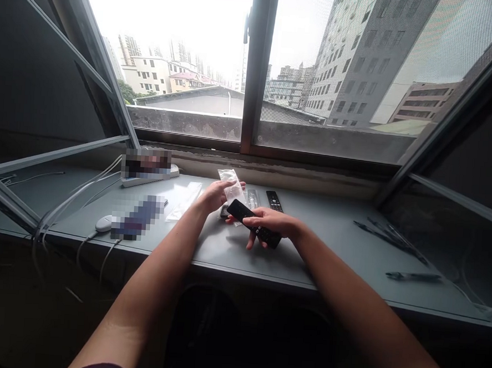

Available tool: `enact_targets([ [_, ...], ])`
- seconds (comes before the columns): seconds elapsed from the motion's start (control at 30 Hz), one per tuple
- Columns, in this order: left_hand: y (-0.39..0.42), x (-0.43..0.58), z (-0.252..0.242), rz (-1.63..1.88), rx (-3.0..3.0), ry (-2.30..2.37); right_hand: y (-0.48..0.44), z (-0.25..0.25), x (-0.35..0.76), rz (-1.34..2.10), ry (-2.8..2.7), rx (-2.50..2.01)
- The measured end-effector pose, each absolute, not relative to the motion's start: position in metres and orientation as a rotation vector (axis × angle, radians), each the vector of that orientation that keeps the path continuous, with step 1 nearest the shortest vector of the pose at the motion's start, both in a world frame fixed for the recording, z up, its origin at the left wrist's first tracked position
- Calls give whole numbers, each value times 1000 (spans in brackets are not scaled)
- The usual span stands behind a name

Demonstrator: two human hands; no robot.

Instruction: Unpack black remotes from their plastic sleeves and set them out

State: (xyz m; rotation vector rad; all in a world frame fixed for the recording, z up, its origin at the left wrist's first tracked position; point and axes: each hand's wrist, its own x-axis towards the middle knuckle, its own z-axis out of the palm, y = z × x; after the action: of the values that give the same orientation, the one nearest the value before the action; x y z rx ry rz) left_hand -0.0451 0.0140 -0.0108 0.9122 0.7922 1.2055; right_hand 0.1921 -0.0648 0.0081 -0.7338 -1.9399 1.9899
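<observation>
A black remote control [240, 210] is gripped in my right hand [268, 223], slanting down to the right above the grey table. My left hand [217, 196] holds a small white translucent packet [231, 186], whose lower end is close to the remote's upper end. Behind my right hand, a second black remote [274, 201] lies on the table with its buttons up. Beside it is a piece of clear plastic packaging [252, 198]. A small dark object [224, 211], partly hidden, sits under my left hand.
White plastic sheets [185, 201] lie left of my left hand. Further left are a power strip [151, 177], a blurred phone-like object [137, 222], a white round charger [104, 223] and loose cables. Several pens [388, 237] lie at the right. The window stands behind the table [329, 250].
</observation>
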Motion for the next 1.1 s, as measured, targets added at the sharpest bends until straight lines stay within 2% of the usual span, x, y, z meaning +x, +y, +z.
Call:
enact_targets([
  [0.67,27,-60,-10,1225,648,747,-75,15,186,2155,-2159,-799],
  [0.97,25,-57,-16,1076,861,883,-66,8,189,1951,-2077,-746],
  [1.1,25,-55,-22,1140,1021,939,-63,8,193,1892,-1991,-763],
])
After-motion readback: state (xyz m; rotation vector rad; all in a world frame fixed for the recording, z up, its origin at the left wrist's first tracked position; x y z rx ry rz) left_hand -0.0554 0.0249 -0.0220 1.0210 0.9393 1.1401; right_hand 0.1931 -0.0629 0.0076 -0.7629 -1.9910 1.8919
